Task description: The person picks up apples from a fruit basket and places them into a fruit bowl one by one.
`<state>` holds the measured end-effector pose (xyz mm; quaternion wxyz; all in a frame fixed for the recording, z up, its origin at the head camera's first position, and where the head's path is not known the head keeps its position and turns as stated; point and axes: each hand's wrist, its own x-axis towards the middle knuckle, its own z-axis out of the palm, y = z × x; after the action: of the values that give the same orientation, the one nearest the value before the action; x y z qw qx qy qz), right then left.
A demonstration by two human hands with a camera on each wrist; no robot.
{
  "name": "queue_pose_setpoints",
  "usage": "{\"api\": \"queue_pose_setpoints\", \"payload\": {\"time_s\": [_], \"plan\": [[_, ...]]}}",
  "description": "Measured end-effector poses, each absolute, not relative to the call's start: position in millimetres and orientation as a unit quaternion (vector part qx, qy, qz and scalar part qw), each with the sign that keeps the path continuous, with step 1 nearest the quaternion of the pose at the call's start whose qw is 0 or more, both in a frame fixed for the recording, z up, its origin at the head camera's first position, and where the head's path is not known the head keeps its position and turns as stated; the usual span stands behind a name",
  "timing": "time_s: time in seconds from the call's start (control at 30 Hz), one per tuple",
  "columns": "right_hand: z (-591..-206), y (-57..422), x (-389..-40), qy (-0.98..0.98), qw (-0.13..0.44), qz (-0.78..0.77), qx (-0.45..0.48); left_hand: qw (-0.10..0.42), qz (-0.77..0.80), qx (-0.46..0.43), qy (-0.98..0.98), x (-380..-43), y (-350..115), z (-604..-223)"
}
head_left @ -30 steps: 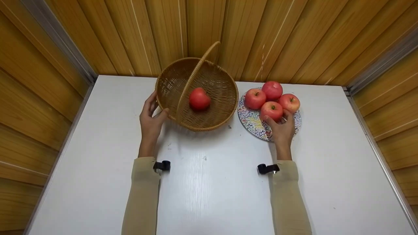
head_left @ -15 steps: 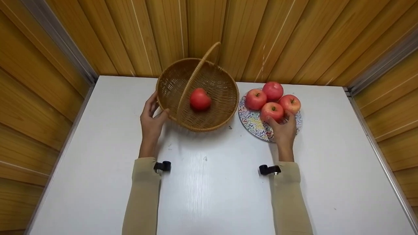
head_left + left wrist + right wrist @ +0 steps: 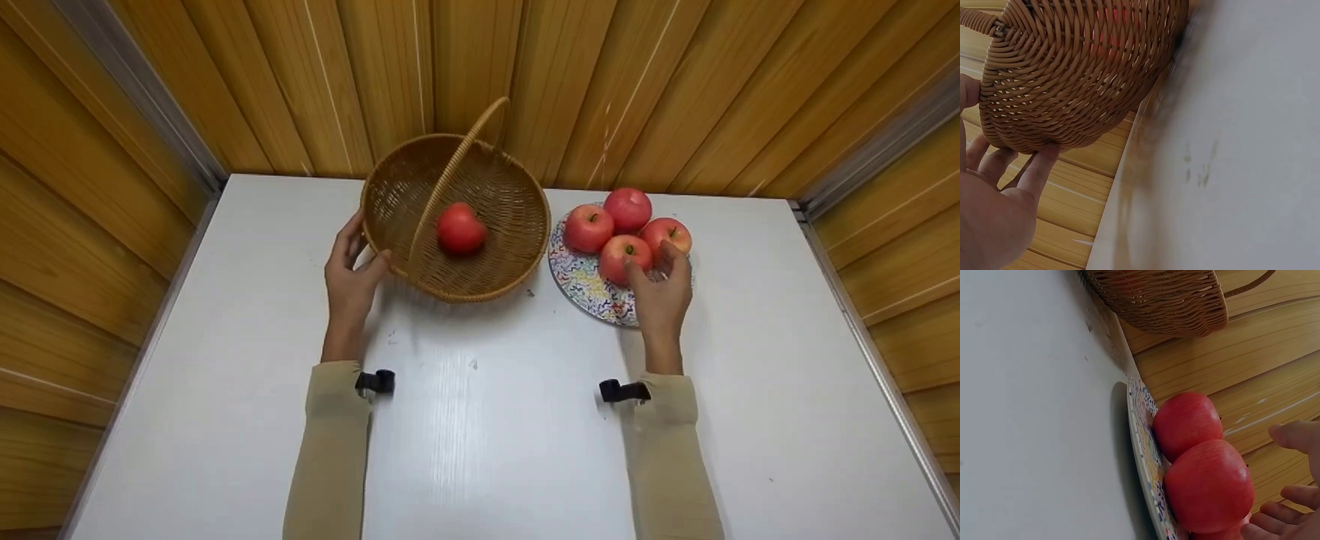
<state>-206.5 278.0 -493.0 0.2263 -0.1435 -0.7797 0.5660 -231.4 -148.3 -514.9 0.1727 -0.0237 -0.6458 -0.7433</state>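
With its thumb at the rim and its fingers against the woven outside, my left hand (image 3: 350, 283) holds the left side of a round wicker basket (image 3: 514, 202). One red apple (image 3: 460, 229) lies in the basket, under the arched handle. To the right, a multicoloured patterned plate (image 3: 581, 276) bears several red apples. My right hand (image 3: 664, 294) hovers at the plate's near right side, thumb and fingers spread apart with nothing held. It is nearest the front apple (image 3: 621, 259) and the right apple (image 3: 664, 232), which its fingers partly cover. In the right wrist view, a gap separates the thumb from the front apple (image 3: 1208, 486).
The white table (image 3: 480, 420) extends in front of the basket and plate. Wood-panelled walls (image 3: 480, 60) stand close behind and on both sides. The basket's handle (image 3: 459, 154) rises toward the back wall.
My right hand has drawn back from the front apple and shifted slightly right, its fingers coming off that apple. The left hand and the basket stay as they were.
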Motion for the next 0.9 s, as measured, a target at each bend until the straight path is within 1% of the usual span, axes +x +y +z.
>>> {"api": "queue_pose_setpoints", "payload": {"time_s": [0.27,0.5,0.63,0.9], "plan": [[-480,263,-202,-0.788,0.227,0.561,-0.113,0.169,-0.749,-0.028,-0.640,-231,-148,-516],[-474,251,-205,-0.790,0.246,0.559,-0.058,0.178,-0.744,-0.030,-0.643,-231,-149,-518],[-469,245,-207,-0.789,0.242,0.563,-0.028,0.176,-0.744,-0.026,-0.644,-231,-149,-517],[-458,229,-210,-0.806,0.231,0.545,0.003,0.170,-0.743,-0.023,-0.647,-230,-149,-515]]}}
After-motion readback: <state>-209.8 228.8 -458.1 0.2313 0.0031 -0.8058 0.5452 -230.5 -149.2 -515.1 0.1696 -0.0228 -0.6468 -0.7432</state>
